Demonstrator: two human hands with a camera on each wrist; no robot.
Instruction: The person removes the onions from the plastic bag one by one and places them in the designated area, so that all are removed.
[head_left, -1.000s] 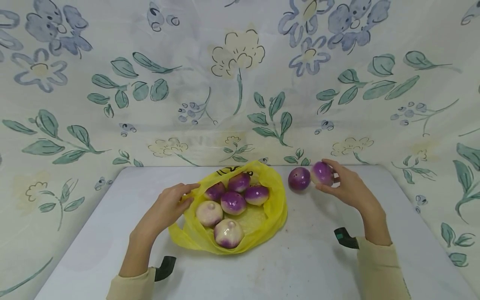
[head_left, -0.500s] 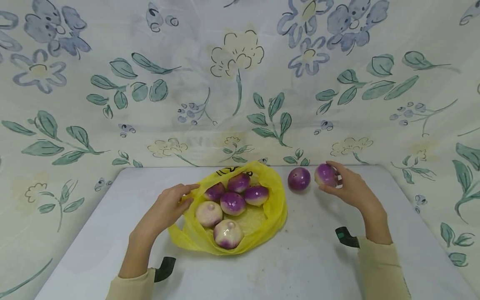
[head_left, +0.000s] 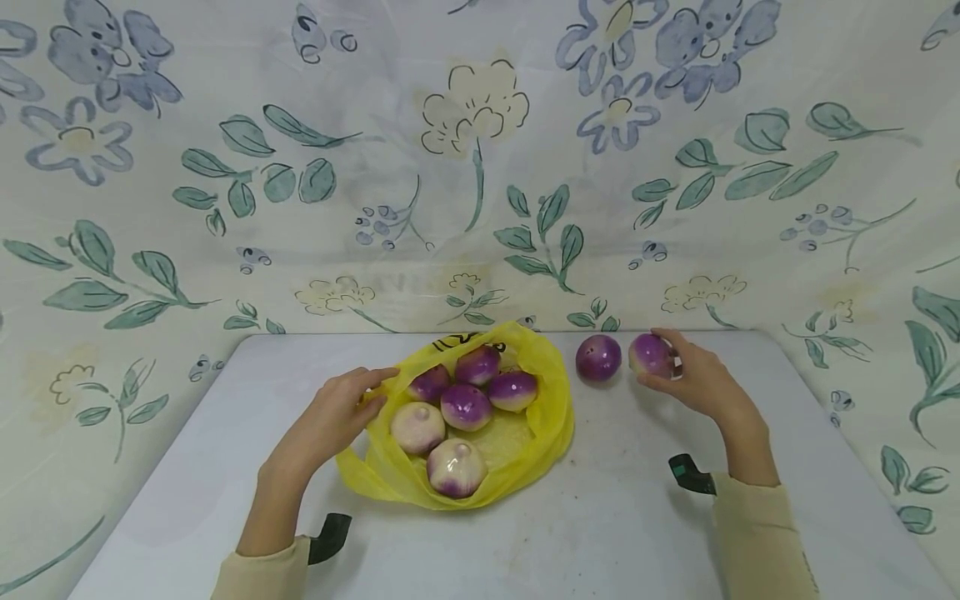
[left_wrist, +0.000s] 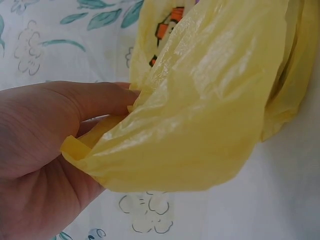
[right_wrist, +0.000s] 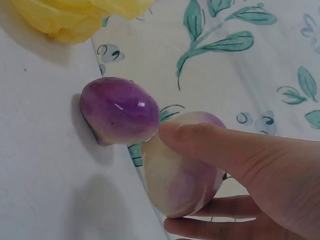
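My left hand (head_left: 332,417) pinches the left rim of a yellow plastic bag (head_left: 557,417); in the left wrist view the bag's crumpled edge (left_wrist: 180,160) runs between thumb and fingers. Several purple-and-white turnips lie inside the open bag, among them a pale one (head_left: 457,468) at the front and a purple one (head_left: 467,407) in the middle. Right of the bag, my right hand (head_left: 697,377) holds another turnip (head_left: 651,357) with thumb and fingers around it. In the right wrist view its pale side (right_wrist: 175,170) shows below the thumb. A separate purple turnip (head_left: 598,358) sits between it and the bag.
The white table (head_left: 600,517) has small dark specks right of the bag. A floral cloth (head_left: 480,208) hangs along the table's back edge. A black wrist mount (head_left: 330,537) sticks out at the left cuff, another (head_left: 692,473) at the right.
My right hand has moved slightly right with its turnip, away from the purple one on the table, then a little lower. The left hand and the bag have stayed in place.
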